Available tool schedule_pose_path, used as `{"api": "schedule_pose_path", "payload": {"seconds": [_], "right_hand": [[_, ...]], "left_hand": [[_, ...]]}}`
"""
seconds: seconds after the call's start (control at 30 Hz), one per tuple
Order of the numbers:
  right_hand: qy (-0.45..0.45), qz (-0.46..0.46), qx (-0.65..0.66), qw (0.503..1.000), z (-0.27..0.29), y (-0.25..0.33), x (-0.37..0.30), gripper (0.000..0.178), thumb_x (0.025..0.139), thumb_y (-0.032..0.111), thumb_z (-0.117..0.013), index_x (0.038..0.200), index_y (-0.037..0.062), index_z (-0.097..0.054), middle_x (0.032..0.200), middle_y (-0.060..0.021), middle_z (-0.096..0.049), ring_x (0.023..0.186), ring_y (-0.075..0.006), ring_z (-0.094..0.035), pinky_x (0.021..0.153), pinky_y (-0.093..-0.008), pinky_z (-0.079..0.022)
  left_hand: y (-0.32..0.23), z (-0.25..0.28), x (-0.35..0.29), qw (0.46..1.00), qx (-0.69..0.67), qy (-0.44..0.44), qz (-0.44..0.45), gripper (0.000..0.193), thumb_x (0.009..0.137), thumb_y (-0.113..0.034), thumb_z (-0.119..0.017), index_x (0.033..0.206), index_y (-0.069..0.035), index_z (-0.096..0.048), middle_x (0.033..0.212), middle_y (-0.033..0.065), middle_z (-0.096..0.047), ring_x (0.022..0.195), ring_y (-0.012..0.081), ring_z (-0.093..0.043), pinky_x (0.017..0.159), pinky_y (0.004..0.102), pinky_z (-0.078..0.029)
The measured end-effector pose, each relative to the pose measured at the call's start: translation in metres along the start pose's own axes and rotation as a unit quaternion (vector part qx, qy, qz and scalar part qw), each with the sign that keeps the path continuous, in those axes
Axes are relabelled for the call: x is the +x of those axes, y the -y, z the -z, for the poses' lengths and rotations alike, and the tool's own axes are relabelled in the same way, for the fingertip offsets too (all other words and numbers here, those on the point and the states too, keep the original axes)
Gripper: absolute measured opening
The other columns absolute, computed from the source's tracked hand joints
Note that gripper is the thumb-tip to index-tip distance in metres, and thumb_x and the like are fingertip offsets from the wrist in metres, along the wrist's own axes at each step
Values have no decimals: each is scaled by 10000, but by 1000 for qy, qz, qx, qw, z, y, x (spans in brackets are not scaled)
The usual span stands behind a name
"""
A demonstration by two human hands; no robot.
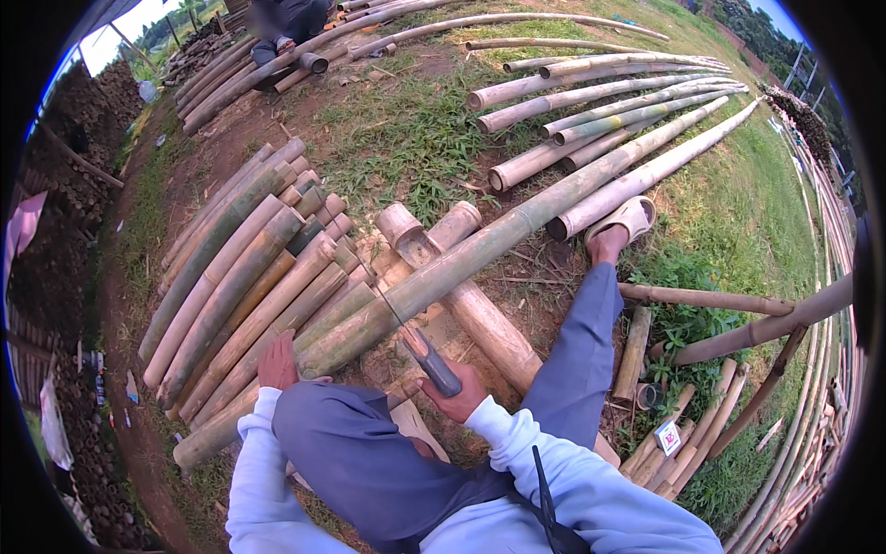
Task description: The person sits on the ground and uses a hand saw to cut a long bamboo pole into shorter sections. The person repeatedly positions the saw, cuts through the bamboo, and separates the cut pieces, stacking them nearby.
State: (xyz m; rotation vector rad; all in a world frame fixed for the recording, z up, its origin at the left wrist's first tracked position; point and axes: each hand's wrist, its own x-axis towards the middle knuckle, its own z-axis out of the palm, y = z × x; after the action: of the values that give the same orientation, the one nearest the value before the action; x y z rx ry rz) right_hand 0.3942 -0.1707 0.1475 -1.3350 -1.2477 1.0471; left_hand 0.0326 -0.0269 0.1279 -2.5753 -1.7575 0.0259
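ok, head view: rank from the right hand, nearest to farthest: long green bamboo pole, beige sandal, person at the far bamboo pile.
1. Long green bamboo pole: just ahead of the right hand, which grips a grey-handled blade.
2. Beige sandal: ahead and right, on the outstretched foot.
3. Person at the far pile: top of picture.

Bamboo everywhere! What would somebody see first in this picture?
First, the long green bamboo pole slanting across the middle, its near end by the person's knee. The right hand grips a knife whose blade touches that pole, while the left hand rests on a stack of cut poles at the left. More poles lie on the grass beyond.
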Motion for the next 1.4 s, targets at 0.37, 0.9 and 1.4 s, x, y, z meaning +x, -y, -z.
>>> {"api": "schedule_pose_path", "payload": {"seconds": [0.37,0.9,1.4], "right_hand": [[19,-1,-31,999,8,4,-4,325,895,197,-765,1154,26,-667,742,-129,-608,633,-197,-578,651,-350,-498],[11,25,-40,999,-6,4,-10,344,887,207,-791,1147,20,-666,751,-107,-598,660,-208,-590,646,-347,-490],[19,3,-39,999,3,3,-7,368,886,220,-788,1163,13,-661,793,-159,-661,690,-252,-671,680,-368,-525]], "left_hand": [[-15,0,3,998,-47,43,-23,1192,598,-768,-816,1465,-37,-449,1323,168,-613,1218,351,-573,1058,462,-403],[-37,94,23,823,-557,-30,109,573,1021,-310,-643,1476,-20,-450,1254,228,-658,1145,248,-657,1003,380,-521],[-143,221,23,860,-363,-351,-70,657,935,-199,-752,1513,-33,-486,1267,203,-692,1102,279,-686,1012,404,-507]]}}
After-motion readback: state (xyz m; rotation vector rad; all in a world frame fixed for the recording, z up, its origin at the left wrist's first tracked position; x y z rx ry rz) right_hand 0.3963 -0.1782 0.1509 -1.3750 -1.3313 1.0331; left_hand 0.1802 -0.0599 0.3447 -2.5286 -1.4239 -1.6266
